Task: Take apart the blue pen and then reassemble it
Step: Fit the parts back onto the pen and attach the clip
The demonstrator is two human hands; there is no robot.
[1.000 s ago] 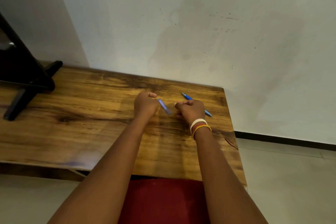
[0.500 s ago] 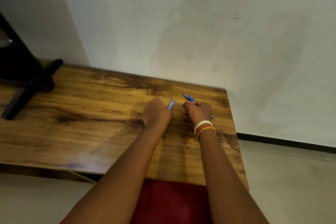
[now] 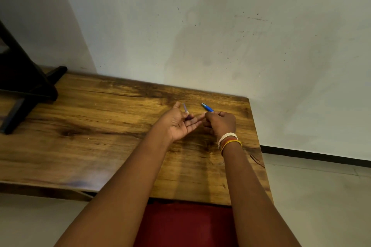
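Observation:
My left hand [image 3: 179, 123] is turned palm up over the wooden table [image 3: 100, 126], fingers spread, with a thin pale-blue pen part [image 3: 186, 110] resting between thumb and fingers and pointing away. My right hand [image 3: 220, 123], with bands on the wrist, is closed just to the right. A blue pen piece [image 3: 207, 108] sticks out past its knuckles toward the wall. Whether that piece is held or lies on the table behind the hand is hidden. The fingertips of both hands nearly touch.
A black stand [image 3: 24, 86] sits on the table's far left. The wall runs close behind the table. The table's right edge [image 3: 259, 146] drops to a pale floor. Red cloth [image 3: 186, 224] shows below the near edge.
My left hand has turned from a fist, knuckles up, to palm up with fingers spread, the thin part now lying across it. The right hand stayed closed beside the blue piece.

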